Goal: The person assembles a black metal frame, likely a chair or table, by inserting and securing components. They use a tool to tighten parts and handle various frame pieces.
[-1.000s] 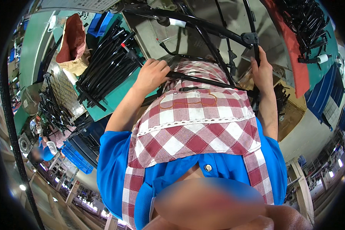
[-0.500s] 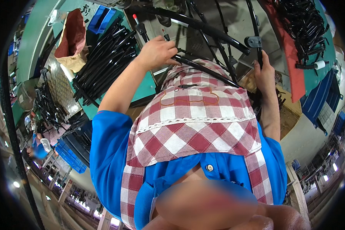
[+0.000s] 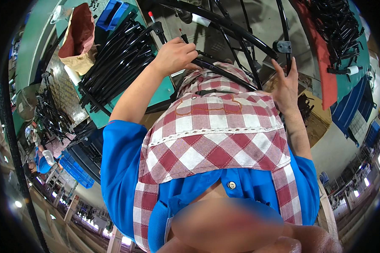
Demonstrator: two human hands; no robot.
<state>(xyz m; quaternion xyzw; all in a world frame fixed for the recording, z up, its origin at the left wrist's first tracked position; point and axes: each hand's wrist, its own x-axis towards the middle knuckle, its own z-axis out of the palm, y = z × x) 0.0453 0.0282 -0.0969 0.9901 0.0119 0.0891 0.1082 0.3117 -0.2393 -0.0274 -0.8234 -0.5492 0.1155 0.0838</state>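
Note:
My left hand (image 3: pixel 176 55) is closed around a glossy black tube (image 3: pixel 228 76) that slants down to the right across my lap. Its fingers hide the part they grip. My right hand (image 3: pixel 286 88) has its fingers spread, close to the far end of that tube; whether the thumb touches it I cannot tell. Just beyond those fingers a grey-black bracket (image 3: pixel 281 46) sits on an upright black tube (image 3: pixel 284 25). A thicker curved black tube (image 3: pixel 223 28) crosses above both hands. Next to my left hand stands a black fitting (image 3: pixel 157 28) with a red-tipped rod (image 3: pixel 151 16).
At left, a green table (image 3: pixel 158 90) carries a pile of black tubes (image 3: pixel 118 63), a blue bin (image 3: pixel 111 14) and an open sack (image 3: pixel 78 36). On the right, small black parts (image 3: pixel 337 33) lie beside a red cloth edge (image 3: pixel 325 80). A cardboard box (image 3: pixel 318 122) stands below.
My right hand has come away from the upright tube, moved slightly left and down, and spread its fingers. The bracket has turned a little. My left hand keeps its hold.

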